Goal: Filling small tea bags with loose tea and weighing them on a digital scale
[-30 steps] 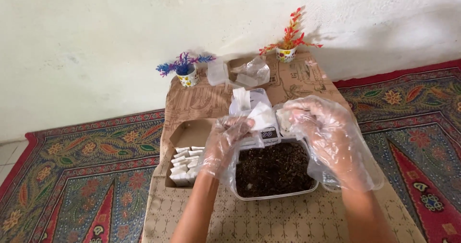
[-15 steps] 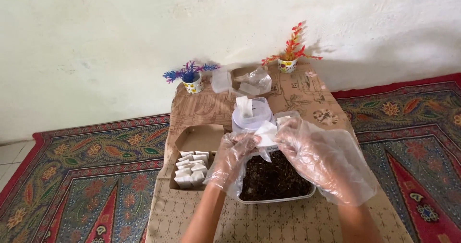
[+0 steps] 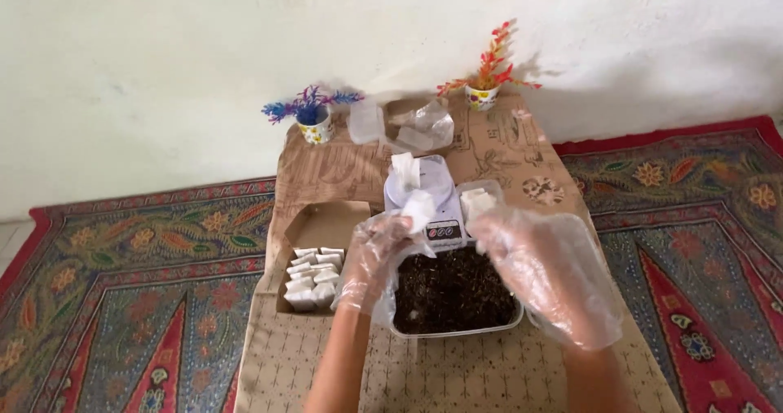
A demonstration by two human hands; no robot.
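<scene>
Since the moment before, both gloved hands have come a little lower and nearer to the person, and the small white bag has moved with them, away from the scale's plate toward the tub. The left hand point(image 3: 377, 260), in a loose clear plastic glove, pinches the small white bag point(image 3: 418, 209) by its fingertips, just over the far rim of the clear plastic tub of dark loose tea point(image 3: 453, 293). The right hand point(image 3: 548, 273), gloved the same way, hangs over the right side of the tub with its fingers spread wide and loose; it holds nothing that I can see. Behind the tub stands a small white digital scale point(image 3: 426, 186) with another white bag point(image 3: 404, 171) on its plate. To the left, an open cardboard box point(image 3: 320, 258) holds rows of filled white bags. At the far edge of the table stand a blue artificial plant point(image 3: 308, 113) and a red one point(image 3: 486, 72).
</scene>
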